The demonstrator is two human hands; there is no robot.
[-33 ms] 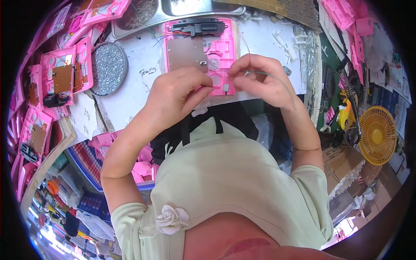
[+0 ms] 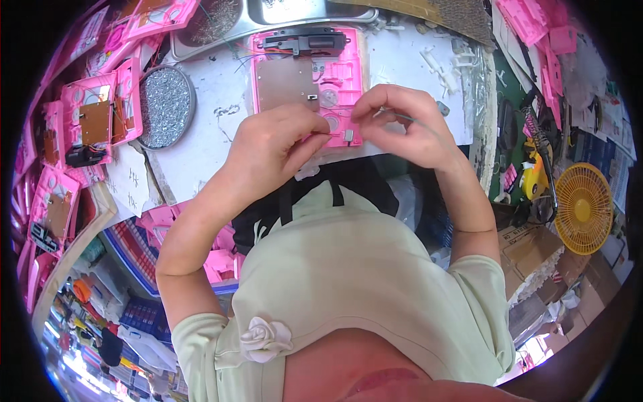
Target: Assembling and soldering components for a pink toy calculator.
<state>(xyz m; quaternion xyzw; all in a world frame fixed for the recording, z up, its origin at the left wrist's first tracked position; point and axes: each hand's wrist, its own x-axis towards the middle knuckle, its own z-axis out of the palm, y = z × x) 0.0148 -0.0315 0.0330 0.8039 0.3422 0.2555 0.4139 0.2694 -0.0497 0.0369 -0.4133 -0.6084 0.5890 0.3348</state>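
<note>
In front of me on the white worktop lies an open pink plastic casing [image 2: 345,74]. It carries a brown circuit board [image 2: 284,80], a black part [image 2: 315,44] across its far end and a small silvery component [image 2: 348,135] at its near right corner. My left hand [image 2: 271,141] is over the casing's near left edge, thumb and forefinger pinched on a thin red wire [image 2: 333,135] beside that component. At the right edge, my right hand [image 2: 408,127] has its fingers curled and closed on a thin green wire [image 2: 405,116], which trails back over the hand. Its fingertips are partly hidden.
A round dish of small screws [image 2: 166,107] stands to the left, beside stacked pink casings [image 2: 127,100]. A metal tray [image 2: 268,17] lies at the far edge. White plastic bits [image 2: 435,67] are scattered at right. Further right are a yellow fan [image 2: 583,209] and a cardboard box [image 2: 529,251].
The green wire has slid and turned, with less of it arching above my right hand. The casing has shifted very slightly left. My left hand keeps its pinch in the same place.
</note>
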